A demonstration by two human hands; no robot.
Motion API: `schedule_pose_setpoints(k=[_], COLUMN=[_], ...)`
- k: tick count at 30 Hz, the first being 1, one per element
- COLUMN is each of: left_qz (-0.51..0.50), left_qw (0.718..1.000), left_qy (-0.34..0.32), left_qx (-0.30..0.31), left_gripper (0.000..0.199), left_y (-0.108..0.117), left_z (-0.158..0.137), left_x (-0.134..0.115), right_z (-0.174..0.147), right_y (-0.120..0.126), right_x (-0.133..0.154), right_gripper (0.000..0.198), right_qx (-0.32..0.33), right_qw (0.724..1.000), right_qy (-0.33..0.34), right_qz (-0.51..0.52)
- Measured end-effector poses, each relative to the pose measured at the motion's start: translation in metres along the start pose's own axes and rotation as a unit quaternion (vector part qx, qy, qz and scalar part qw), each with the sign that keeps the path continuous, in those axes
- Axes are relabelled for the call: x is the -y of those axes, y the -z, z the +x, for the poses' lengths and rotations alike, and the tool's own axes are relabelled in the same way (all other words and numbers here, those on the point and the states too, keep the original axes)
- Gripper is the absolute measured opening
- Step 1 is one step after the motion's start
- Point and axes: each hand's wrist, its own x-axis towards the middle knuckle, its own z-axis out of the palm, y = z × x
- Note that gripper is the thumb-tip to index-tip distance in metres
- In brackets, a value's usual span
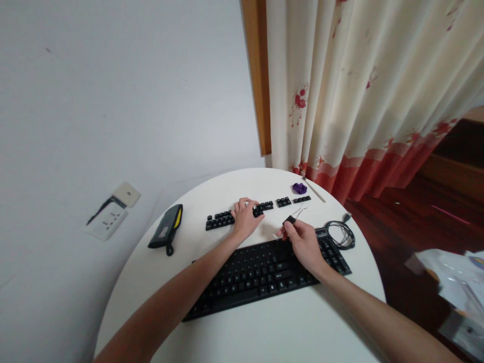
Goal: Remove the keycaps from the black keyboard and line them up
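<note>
A row of loose black keycaps (220,220) lies on the white table behind the keyboard. My left hand (245,217) rests over this row, thumb and forefinger closed around some of the keycaps. In my right hand (304,244) is a wire keycap puller (289,220), its black handle pinched between thumb and fingers and its thin wire prongs pointing away from me. Beneath both forearms lies the black keyboard (260,275), where the upper rows look bare of caps and the lower rows still carry theirs. My right hand is just above its right part.
On the white table (234,327) are a black-and-yellow pouch (166,227) at left, a purple crumpled item (299,188), a thin brush (315,191), more keycaps (283,201) and a coiled cable (342,234) at right. A wall and a curtain (321,101) border the back.
</note>
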Motion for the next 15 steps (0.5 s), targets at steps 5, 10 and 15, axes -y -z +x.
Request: schedule_pose_setpoints(k=[5,10,15], left_qz=[0.003,-0.012,-0.086], left_qw=[1.0,1.0,0.995], left_qy=[0.01,0.008,-0.044], left_qx=[0.002,-0.002,0.006], left_gripper=[0.046,0.05,0.033], left_y=[0.0,0.006,0.026], left_z=[0.002,0.0,-0.022], left_x=[0.002,0.001,-0.002], right_z=[0.001,0.005,0.007], right_y=[0.002,0.005,0.012], right_x=[-0.002,-0.007,-0.003], right_gripper=[0.039,0.03,0.022], right_qx=[0.005,0.036,0.12], right_qw=[1.0,0.999,0.987], right_qy=[-0.003,-0.001,0.061], right_qz=[-0.01,-0.031,-0.092])
